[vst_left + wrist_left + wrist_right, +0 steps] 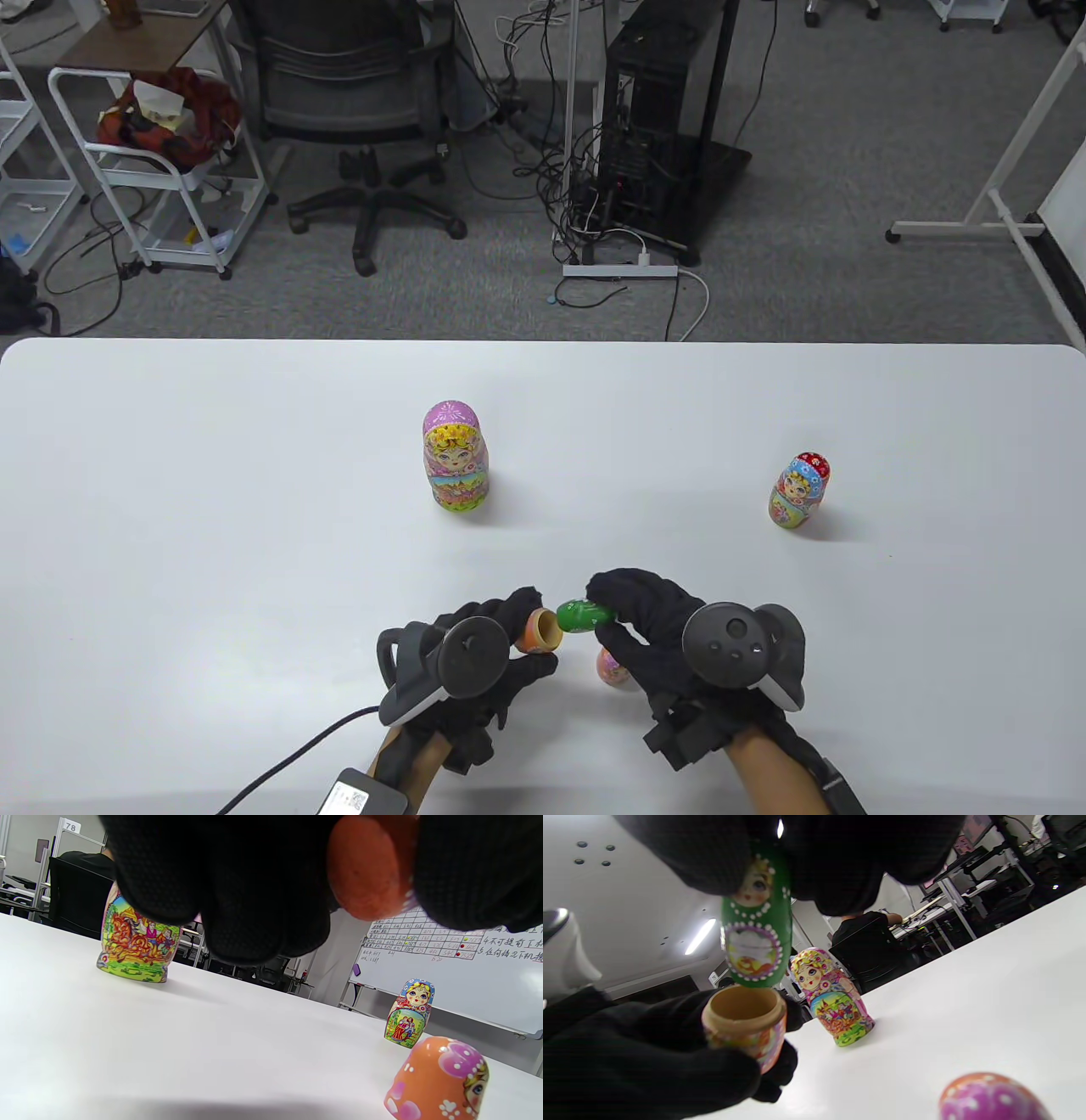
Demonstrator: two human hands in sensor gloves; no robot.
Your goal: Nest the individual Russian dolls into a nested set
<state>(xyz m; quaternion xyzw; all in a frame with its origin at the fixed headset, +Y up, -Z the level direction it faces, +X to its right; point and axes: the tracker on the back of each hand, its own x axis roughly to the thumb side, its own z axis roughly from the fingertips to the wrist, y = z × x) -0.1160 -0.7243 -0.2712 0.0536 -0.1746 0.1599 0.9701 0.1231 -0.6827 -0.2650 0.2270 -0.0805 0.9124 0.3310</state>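
While left hand (475,658) fingers wrap the open orange doll bottom (539,632), right hand (679,632) fingers pinch the green doll (584,615) at its mouth. Orange doll top (611,668) sits on tabletop (212,526) beneath right hand.

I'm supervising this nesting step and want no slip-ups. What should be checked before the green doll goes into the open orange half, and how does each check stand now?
1. Right hand grips the green doll: ok.
2. Left hand holds the orange bottom half with its opening facing the doll: ok.
3. Cavity of the half is empty: ok in the right wrist view.
4. Doll's base lines up with the opening: ok, it sits right at the rim, not yet inside.
5. Orange top half is on the table nearby for capping: ok.
6. Green doll fits fully inside: cannot tell.
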